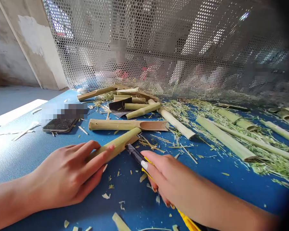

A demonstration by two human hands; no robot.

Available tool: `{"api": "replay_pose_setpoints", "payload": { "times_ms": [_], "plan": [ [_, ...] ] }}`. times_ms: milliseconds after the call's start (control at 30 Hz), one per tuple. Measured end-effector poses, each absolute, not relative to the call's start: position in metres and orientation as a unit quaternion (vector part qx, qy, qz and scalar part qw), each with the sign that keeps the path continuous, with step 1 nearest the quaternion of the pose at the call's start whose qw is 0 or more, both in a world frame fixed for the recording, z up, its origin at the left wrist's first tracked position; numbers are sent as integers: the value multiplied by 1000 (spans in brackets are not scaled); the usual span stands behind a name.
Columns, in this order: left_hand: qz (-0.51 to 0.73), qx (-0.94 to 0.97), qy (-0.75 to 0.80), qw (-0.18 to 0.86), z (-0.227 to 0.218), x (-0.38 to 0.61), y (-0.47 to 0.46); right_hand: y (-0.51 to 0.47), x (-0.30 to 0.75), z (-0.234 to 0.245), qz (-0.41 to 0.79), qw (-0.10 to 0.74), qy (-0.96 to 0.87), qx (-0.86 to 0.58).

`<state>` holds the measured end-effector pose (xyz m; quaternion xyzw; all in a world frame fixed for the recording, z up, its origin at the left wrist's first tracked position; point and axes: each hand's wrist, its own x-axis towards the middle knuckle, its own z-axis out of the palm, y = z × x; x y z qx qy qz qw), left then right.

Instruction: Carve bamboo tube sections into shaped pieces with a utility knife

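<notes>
Bamboo piece [125, 139] at the left hand [72, 173], far end jutting right over blue tabletop [50, 221]. Left hand part-curled, grasping it, fingers laid across. Right hand [162, 170], near right, clenched round yellow-and-black knife [135, 155]; blade tip against bamboo piece. Notched bamboo tube [115, 125] lies just beyond.

The blue tabletop [214, 181] is thoroughly littered, I notice. A notched bamboo tube [113, 124] lies across its middle. To the tube's left rests a dark phone [59, 125], partly blurred out; behind the tube, short bamboo pieces [144, 110] are heaped about a dark sheet [118, 108], a small whitish round object [82, 91] beyond to the left. Right of the tube, long bamboo strips [226, 138] lie among green shavings [274, 136]; in front, pale chips [106, 196] are scattered.
</notes>
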<state>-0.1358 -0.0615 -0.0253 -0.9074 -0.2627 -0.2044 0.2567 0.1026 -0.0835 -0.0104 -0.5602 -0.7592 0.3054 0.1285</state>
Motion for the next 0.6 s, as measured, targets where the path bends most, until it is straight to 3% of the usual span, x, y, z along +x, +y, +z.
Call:
{"api": "replay_pose_setpoints", "payload": {
  "times_ms": [200,600],
  "plan": [
    [-215,-916,-251,226,-27,-133,-58,-91,90,-14,-51,-26,-864,-500],
    [-209,-928,-242,193,-30,-141,-55,-89,86,-29,-266,-64,-864,-423]
  ]
}}
